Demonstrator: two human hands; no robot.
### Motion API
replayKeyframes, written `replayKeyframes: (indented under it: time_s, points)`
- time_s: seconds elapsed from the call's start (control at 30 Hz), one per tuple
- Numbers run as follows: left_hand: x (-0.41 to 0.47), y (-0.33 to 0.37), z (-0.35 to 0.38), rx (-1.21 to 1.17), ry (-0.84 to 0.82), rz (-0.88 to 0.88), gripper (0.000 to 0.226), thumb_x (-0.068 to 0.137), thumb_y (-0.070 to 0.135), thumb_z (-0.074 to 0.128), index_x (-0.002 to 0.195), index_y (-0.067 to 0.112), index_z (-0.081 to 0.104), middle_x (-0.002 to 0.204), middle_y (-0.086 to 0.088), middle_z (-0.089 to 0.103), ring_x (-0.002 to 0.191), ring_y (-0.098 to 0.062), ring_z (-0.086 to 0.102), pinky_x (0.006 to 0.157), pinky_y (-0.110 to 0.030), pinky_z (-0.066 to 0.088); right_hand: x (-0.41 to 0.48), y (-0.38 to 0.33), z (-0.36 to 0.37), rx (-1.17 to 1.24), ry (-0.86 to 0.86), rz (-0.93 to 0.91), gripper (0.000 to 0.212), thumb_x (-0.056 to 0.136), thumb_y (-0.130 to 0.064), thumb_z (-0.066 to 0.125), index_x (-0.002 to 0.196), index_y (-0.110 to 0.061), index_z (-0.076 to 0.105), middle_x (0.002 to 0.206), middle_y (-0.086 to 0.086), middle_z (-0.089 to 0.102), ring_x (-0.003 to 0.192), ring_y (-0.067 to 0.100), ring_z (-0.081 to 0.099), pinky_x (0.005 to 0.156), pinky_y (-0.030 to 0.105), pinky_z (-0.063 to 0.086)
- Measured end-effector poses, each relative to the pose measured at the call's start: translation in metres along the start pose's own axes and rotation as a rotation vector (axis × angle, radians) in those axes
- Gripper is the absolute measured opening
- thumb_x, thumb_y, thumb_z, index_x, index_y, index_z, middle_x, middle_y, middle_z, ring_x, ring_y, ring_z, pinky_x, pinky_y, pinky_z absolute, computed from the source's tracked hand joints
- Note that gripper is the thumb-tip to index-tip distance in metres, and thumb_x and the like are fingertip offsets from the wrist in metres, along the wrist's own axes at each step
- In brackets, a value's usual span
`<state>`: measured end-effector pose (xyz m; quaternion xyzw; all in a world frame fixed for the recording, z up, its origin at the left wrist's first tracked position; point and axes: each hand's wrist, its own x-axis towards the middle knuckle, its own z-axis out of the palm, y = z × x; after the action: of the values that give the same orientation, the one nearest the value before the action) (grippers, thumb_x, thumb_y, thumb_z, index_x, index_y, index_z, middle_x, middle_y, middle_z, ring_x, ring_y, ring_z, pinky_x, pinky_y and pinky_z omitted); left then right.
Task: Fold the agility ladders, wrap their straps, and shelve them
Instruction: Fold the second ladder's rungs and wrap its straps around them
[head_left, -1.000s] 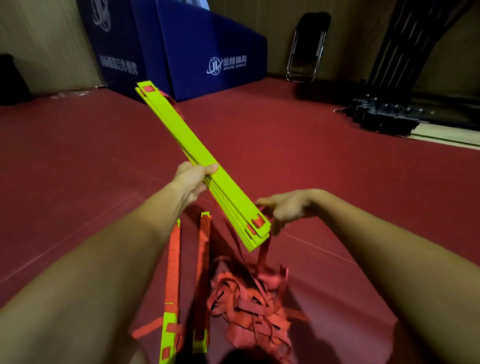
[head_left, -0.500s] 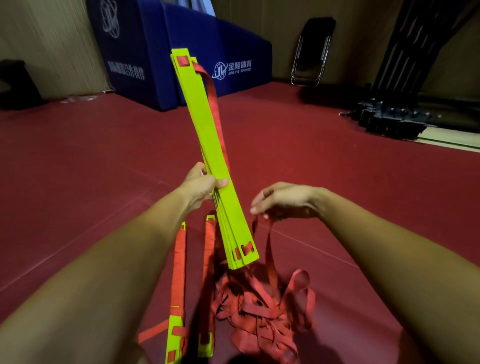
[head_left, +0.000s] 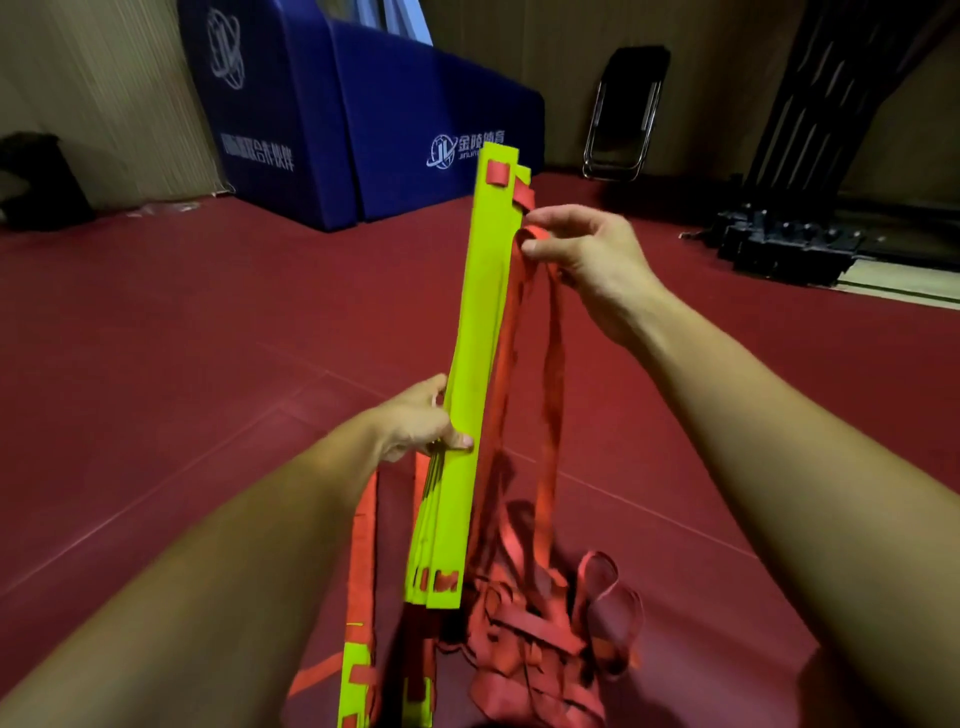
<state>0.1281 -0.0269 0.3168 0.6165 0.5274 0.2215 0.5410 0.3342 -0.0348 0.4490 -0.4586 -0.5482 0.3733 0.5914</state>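
A stack of yellow-green ladder rungs (head_left: 475, 332) stands nearly upright in front of me. My left hand (head_left: 418, 423) grips the stack round its lower half. My right hand (head_left: 582, 249) is raised near the stack's top and pinches a red strap (head_left: 550, 374) that hangs down beside the rungs. The strap runs into a loose red tangle (head_left: 545, 644) on the floor. Two more rungs wrapped in red strap (head_left: 361, 597) lie on the floor under my left arm.
The floor is dark red matting (head_left: 208, 338). A blue padded block (head_left: 322, 114) stands at the back left, a folded black chair (head_left: 623, 114) leans on the back wall, and black equipment (head_left: 779, 244) sits at the right.
The rung stack has swung from tilted to nearly upright. My right hand rose from near the stack's lower end to its top, pulling the red strap up with it.
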Motion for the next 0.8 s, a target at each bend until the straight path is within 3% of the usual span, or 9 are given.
replayKeyframes:
  time_s: [0.1,0.17,0.27,0.33,0.43,0.53,0.63,0.73,0.8]
  points:
    - [0.0,0.0,0.002,0.02,-0.024,-0.001,0.056,0.079,-0.017,0.07,0.126,0.008,0.052,0.111,-0.023,0.066,0.09,-0.028,0.066,0.081,-0.044,0.057,0.006,0.002,0.0,-0.119,0.04,-0.11,0.03,0.072,0.003,0.079,0.098,-0.01,0.071,0.092,0.011,0.069,0.083,0.016,0.064,0.081,0.029,0.056]
    - [0.0,0.0,0.006,0.033,-0.048,0.004,0.06,0.078,-0.021,0.068,0.128,0.009,0.053,0.098,-0.013,0.067,0.084,-0.023,0.065,0.075,-0.036,0.057,0.009,0.006,0.003,-0.243,0.087,-0.187,0.028,0.071,-0.003,0.079,0.092,-0.019,0.07,0.093,0.007,0.072,0.088,0.016,0.067,0.091,0.037,0.056]
    - [-0.003,0.003,0.013,0.036,-0.052,0.01,0.059,0.077,-0.025,0.064,0.126,0.009,0.054,0.082,-0.004,0.063,0.07,-0.014,0.062,0.056,-0.024,0.053,0.013,0.005,0.003,-0.361,0.171,-0.261,0.017,0.071,-0.019,0.079,0.08,-0.03,0.069,0.079,-0.01,0.07,0.078,0.004,0.065,0.082,0.033,0.056]
    - [-0.002,0.002,0.015,0.035,-0.054,0.01,0.059,0.077,-0.026,0.062,0.124,0.009,0.054,0.079,-0.002,0.062,0.066,-0.011,0.062,0.053,-0.022,0.051,0.012,0.002,0.002,-0.453,0.23,-0.296,0.011,0.072,-0.029,0.079,0.08,-0.032,0.071,0.079,-0.013,0.068,0.078,0.002,0.063,0.08,0.032,0.055]
    - [-0.002,0.0,0.015,0.063,-0.074,0.011,0.062,0.076,-0.028,0.061,0.122,0.012,0.056,0.076,0.0,0.062,0.063,-0.01,0.062,0.053,-0.025,0.052,0.008,0.004,0.003,-0.644,0.3,-0.322,0.018,0.072,-0.044,0.077,0.084,-0.033,0.072,0.106,-0.007,0.057,0.104,0.011,0.056,0.094,0.038,0.046]
    - [-0.002,-0.003,0.013,0.088,-0.096,-0.002,0.063,0.074,-0.03,0.059,0.118,0.016,0.057,0.077,-0.001,0.064,0.069,-0.015,0.064,0.06,-0.03,0.054,0.008,0.006,0.001,-0.663,0.249,-0.265,0.022,0.073,-0.043,0.078,0.086,-0.029,0.067,0.126,-0.002,0.046,0.122,0.016,0.046,0.102,0.036,0.036]
    - [-0.003,-0.009,0.009,0.133,-0.117,-0.003,0.063,0.071,-0.028,0.061,0.114,0.017,0.059,0.081,-0.003,0.063,0.076,-0.018,0.062,0.066,-0.031,0.053,0.013,0.009,-0.004,-0.607,0.232,-0.223,0.046,0.07,-0.041,0.082,0.097,-0.023,0.05,0.117,0.003,0.055,0.103,0.017,0.055,0.094,0.038,0.046]
    - [-0.005,-0.013,0.004,0.169,-0.13,-0.007,0.062,0.057,-0.02,0.063,0.106,0.016,0.06,0.078,-0.004,0.06,0.071,-0.018,0.059,0.061,-0.028,0.049,0.012,0.013,-0.009,-0.482,0.24,-0.136,0.081,0.062,-0.046,0.087,0.118,-0.019,0.035,0.117,0.002,0.057,0.106,0.02,0.059,0.095,0.035,0.048]
    - [-0.005,-0.015,0.002,0.192,-0.126,-0.005,0.058,0.059,-0.023,0.058,0.1,0.018,0.059,0.074,-0.003,0.06,0.068,-0.017,0.058,0.059,-0.027,0.048,0.009,0.017,-0.012,-0.413,0.218,-0.07,0.095,0.061,-0.047,0.089,0.131,-0.02,0.031,0.117,-0.001,0.056,0.109,0.02,0.059,0.099,0.036,0.047]
